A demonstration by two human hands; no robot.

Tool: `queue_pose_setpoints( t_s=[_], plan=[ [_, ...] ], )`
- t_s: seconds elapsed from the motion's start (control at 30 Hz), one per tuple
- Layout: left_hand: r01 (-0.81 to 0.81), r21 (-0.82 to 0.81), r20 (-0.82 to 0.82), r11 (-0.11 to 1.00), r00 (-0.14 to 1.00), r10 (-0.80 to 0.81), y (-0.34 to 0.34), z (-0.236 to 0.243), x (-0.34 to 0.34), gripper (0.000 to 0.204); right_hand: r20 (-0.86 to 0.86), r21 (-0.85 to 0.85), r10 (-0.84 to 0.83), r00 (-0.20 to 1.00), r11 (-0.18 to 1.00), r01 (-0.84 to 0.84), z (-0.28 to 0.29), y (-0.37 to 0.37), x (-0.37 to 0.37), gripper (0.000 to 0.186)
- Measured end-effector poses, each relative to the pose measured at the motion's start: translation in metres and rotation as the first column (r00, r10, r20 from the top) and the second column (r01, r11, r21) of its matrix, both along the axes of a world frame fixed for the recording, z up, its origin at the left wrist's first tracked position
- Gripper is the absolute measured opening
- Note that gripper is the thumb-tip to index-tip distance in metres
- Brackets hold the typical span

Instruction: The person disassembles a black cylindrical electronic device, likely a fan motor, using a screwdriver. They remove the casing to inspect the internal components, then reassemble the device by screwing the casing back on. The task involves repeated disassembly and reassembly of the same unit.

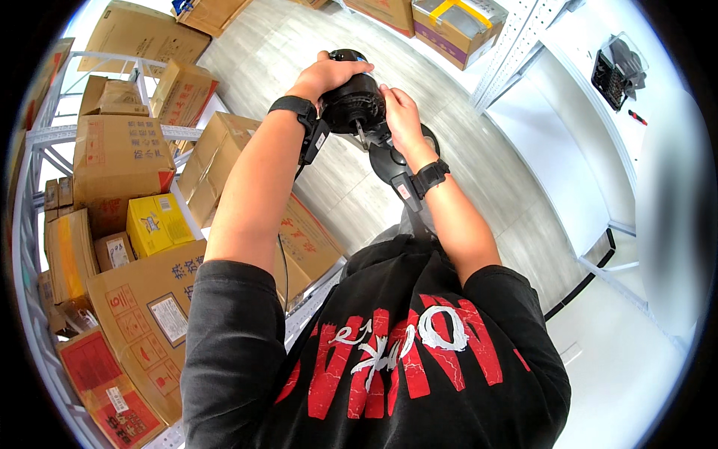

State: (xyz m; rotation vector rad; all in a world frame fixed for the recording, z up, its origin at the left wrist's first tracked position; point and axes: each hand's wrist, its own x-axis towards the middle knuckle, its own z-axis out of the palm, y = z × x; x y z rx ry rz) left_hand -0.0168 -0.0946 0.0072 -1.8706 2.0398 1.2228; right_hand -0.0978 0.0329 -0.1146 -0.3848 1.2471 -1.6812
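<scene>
Head view, looking down over the person's chest and raised forearms. A black, roughly cylindrical motor-like device is held in the air in front of the person, above the pale wood-pattern floor, carried by nothing but the two hands. Its long axis runs from the rounded end cap at the top of the picture, away from the person, down toward a darker flattened part that extends below it toward the person's chest; the cap end points away from the body. The left hand is closed over the upper left side of the body of the device, fingers curled across its top. The right hand grips the right side, fingers pressed against the housing. Each wrist bears a black strap: left wrist band, right wrist band. At the person's left stands a white metal shelf rack loaded with brown cardboard boxes and one yellow box. At the upper right, a white shelving unit holds a black basket.
</scene>
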Motion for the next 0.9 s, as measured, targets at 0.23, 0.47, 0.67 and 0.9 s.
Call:
queue_pose_setpoints(
  t_s=[0.23, 0.47, 0.67, 0.9],
  plan=[
    [0.031, -0.050, 0.029, 0.998, 0.999, -0.029, 0.003, -0.003, -0.004, 0.124, 0.145, -0.117, -0.082, 0.986, 0.988, 0.099, -0.013, 0.000, 0.010, 0.034],
    [0.094, -0.093, 0.041, 0.991, 0.995, -0.090, -0.002, -0.017, -0.003, 0.122, 0.234, -0.171, -0.105, 0.966, 0.974, 0.148, -0.011, 0.008, 0.016, 0.030],
    [-0.018, -0.029, 0.067, 0.999, 0.998, 0.020, 0.005, 0.004, -0.011, 0.116, -0.061, -0.162, -0.017, 0.998, 0.987, 0.007, -0.017, 0.010, -0.001, 0.032],
    [-0.021, 0.008, 0.056, 1.000, 0.998, 0.021, 0.005, 0.012, -0.011, 0.126, -0.522, -0.261, -0.149, 0.840, 0.965, 0.008, 0.023, 0.010, -0.019, 0.029]
  ],
)
